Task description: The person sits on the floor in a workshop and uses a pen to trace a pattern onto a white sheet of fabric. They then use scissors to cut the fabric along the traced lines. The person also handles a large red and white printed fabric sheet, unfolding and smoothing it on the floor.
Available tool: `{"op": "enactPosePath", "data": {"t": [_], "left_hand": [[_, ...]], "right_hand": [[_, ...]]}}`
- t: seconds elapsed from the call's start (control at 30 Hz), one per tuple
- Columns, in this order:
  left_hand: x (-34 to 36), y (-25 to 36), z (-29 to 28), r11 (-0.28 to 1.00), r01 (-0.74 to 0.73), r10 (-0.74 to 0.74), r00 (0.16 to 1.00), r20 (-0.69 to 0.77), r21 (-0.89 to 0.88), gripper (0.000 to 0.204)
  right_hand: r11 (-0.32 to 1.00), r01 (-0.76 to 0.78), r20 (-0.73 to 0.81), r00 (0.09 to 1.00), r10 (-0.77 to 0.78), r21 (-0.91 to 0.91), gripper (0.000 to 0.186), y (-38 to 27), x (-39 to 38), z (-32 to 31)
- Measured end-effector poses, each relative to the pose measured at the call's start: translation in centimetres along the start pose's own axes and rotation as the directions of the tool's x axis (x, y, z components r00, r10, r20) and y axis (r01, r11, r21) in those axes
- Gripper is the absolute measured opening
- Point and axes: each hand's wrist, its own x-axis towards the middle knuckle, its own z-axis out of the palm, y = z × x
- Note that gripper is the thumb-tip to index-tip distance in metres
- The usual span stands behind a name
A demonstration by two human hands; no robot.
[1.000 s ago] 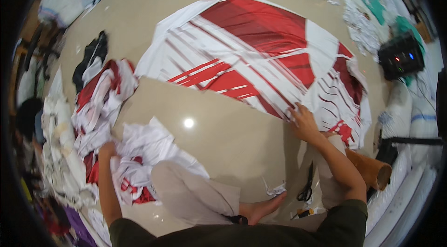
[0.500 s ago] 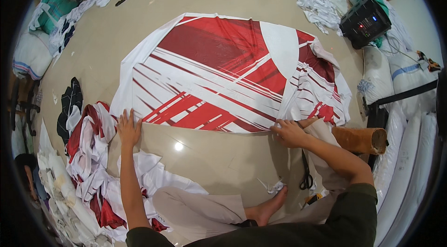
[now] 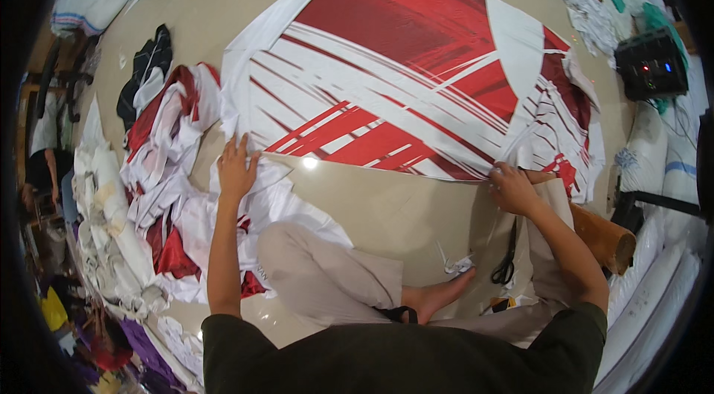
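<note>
A large printed fabric panel (image 3: pixel 387 93), red, dark red and white with slanted stripes, lies spread on the floor in front of me. My left hand (image 3: pixel 238 167) rests at its near left corner, fingers spread and flat. At the near right edge, my right hand (image 3: pixel 513 187) has its fingers bent together on the cloth's border. Just beyond that hand, a gathered striped part of the fabric (image 3: pixel 565 126) lies in folds. Black-handled scissors (image 3: pixel 503 269) lie below my right hand, beside my leg.
Crumpled red and white cloth (image 3: pixel 178 171) is heaped at my left. A brown cardboard tube (image 3: pixel 606 238) lies at my right, near plastic-wrapped rolls (image 3: pixel 647 305). A black speaker (image 3: pixel 651 67) stands at the far right. White scraps (image 3: pixel 459 264) lie by my foot.
The view has tilted and swung left, so the fabric now appears higher and further right. Both hands remain at about the same places on its near edge.
</note>
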Motion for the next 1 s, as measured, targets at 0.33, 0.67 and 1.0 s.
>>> {"op": "enactPosePath", "data": {"t": [0.33,0.67,1.0], "left_hand": [[-2.8,0.4,-0.4,1.000,0.023,-0.022,0.998,0.057,-0.014,0.055],[-8.5,2.9,-5.0,0.990,0.107,-0.077,0.956,0.283,-0.091,0.051],[10.2,8.6,-1.8,0.843,-0.378,0.285,0.917,-0.278,-0.382,0.028]], "right_hand": [[0.999,0.053,-0.018,0.998,-0.053,-0.007,0.033,4.4,-1.0,2.8],[0.999,-0.006,0.192,0.981,0.013,-0.039,0.032,3.2,-0.7,0.3],[1.000,0.002,0.208,0.978,0.003,-0.025,0.035,2.9,0.1,0.1]]}}
